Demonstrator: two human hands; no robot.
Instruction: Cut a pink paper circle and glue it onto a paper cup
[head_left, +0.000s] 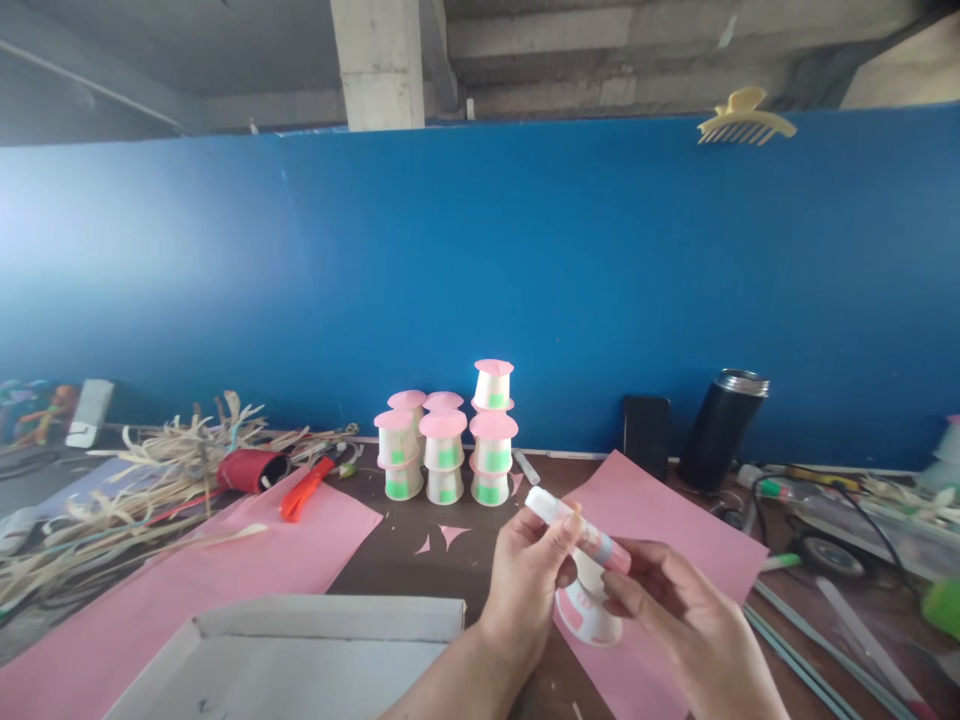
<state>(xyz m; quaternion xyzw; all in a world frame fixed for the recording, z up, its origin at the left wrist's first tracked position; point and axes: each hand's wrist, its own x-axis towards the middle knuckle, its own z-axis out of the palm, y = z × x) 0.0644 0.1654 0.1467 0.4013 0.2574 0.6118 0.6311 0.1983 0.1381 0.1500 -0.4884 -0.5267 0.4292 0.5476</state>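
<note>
A glue stick with a white end and a pink and pale blue body slants between my two hands. My left hand is closed around it near the white end. At the pink end, the fingers of my right hand pinch it. Just below and behind it, an upside-down paper cup with pink patches stands on a pink paper sheet, partly covered by my fingers. Farther back, several stacked paper cups with pink paper tops and green patches stand by the blue wall.
A white open box lies front left. Red-handled scissors or cutter, a red spool and straw-like strips lie at left. A black bottle, a phone-like black slab and cables stand at right. Pink scraps lie mid-table.
</note>
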